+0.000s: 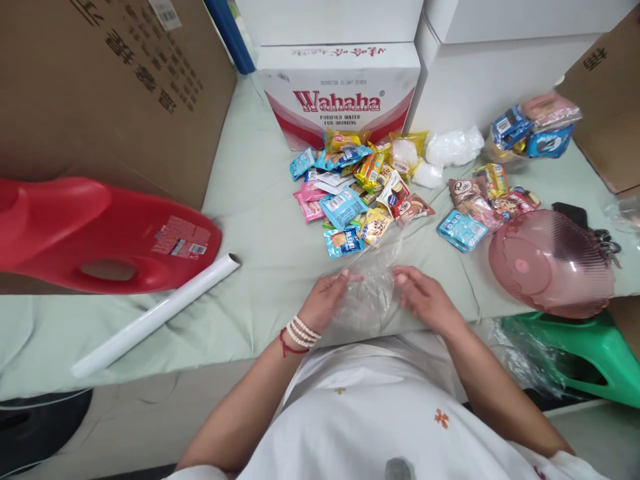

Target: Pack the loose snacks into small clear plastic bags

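Observation:
Between my two hands, close to the table's front edge, a thin clear plastic bag (371, 297) is stretched out. My left hand (327, 297), with beaded bracelets at the wrist, pinches the bag's left side. At the bag's right side, the thumb and fingers of my right hand (425, 295) are closed on its edge. Just beyond the bag lies a pile of small wrapped snacks (345, 207), in blue, yellow, pink and brown packets. A smaller group of snack packets (465, 230) lies to the right of the pile.
Behind the pile stands a Wahaha water carton (340, 100). A pink translucent bowl (550, 267) sits right, above a green stool (595, 353). A filled bag of snacks (537, 130) is at back right. Left are a red plastic stool (125, 233) and a white tube (160, 317).

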Demonstrator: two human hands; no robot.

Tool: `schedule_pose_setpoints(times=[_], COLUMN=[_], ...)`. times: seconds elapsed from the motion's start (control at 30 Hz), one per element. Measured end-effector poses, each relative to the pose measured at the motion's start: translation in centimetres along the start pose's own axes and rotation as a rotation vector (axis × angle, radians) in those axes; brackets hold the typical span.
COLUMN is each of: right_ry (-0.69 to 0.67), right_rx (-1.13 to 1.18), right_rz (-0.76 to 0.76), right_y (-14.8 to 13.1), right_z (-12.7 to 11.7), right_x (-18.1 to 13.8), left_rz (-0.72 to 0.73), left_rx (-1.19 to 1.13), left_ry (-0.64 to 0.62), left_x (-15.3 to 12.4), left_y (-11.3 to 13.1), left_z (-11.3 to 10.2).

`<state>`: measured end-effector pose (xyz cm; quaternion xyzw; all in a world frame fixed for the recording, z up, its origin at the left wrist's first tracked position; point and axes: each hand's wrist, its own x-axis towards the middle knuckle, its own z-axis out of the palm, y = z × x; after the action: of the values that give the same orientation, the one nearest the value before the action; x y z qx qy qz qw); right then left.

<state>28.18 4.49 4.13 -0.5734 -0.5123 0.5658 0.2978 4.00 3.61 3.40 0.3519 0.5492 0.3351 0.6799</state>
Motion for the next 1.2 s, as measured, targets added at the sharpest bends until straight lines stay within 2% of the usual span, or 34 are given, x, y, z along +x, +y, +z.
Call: schedule_pose_setpoints(times=[0.1,0.23,0.27,0.3,0.43,0.5,0.6,0.77,0.9,1.03,1.1,1.2], right_ry=[0.000,0.282,0.295,0.244,-0.166,-0.253,-0.265,-0.226,-0.202,-0.138,-0.115,-0.127], right_rx=[-0.047,-0.273,-0.305,-0.316,-0.301,-0.309,-0.310,-0.256,-0.313,-0.530,-0.610,-0.580], right_rz=[-0.023,-0.246,-0.309,-0.363,-0.500,-0.536,-0.550,-0.545,-0.663,-0.838,-0.870,-0.866], right_y=[1.3,0.4,0.0,-0.5,-1.6,-1.4,-1.0,-0.8,-0.7,-0.3,0.0,0.3], right_z=[1.8,1.6,1.6,1.8,4.1,5.7,7.0,6.6,6.6,7.9,8.6,9.1], right_x=[0.6,0.2,-0.3,-0.8,-2.1,-2.0,-1.3,-0.9,-1.5,-2.1,-1.9,-1.3], left_rz=[-0.048,-0.130,-0.149,-0.166,-0.200,-0.190,-0.167,-0.114,-0.056,-0.045,-0.041,-0.021], left_rx=[-0.054,-0.159,-0.191,-0.226,-0.372,-0.423,-0.472,-0.508,-0.498,-0.510,-0.510,-0.487], left_ry=[0.002,0.054,0.054,0.048,-0.003,-0.008,0.004,0.014,0.034,0.084,0.089,0.127], left_x=[-0.2,-0.4,-0.3,-0.3,0.0,0.1,0.0,-0.5,-1.2,-2.1,-2.6,-3.3], left_y=[0.1,0.5,0.6,0.6,0.3,0.2,0.2,0.3,0.0,-0.2,-0.2,-0.4], left_z=[0.0,-0.2,-0.2,-0.1,0.7,1.0,1.2,0.5,-0.3,-0.9,-1.2,-1.9])
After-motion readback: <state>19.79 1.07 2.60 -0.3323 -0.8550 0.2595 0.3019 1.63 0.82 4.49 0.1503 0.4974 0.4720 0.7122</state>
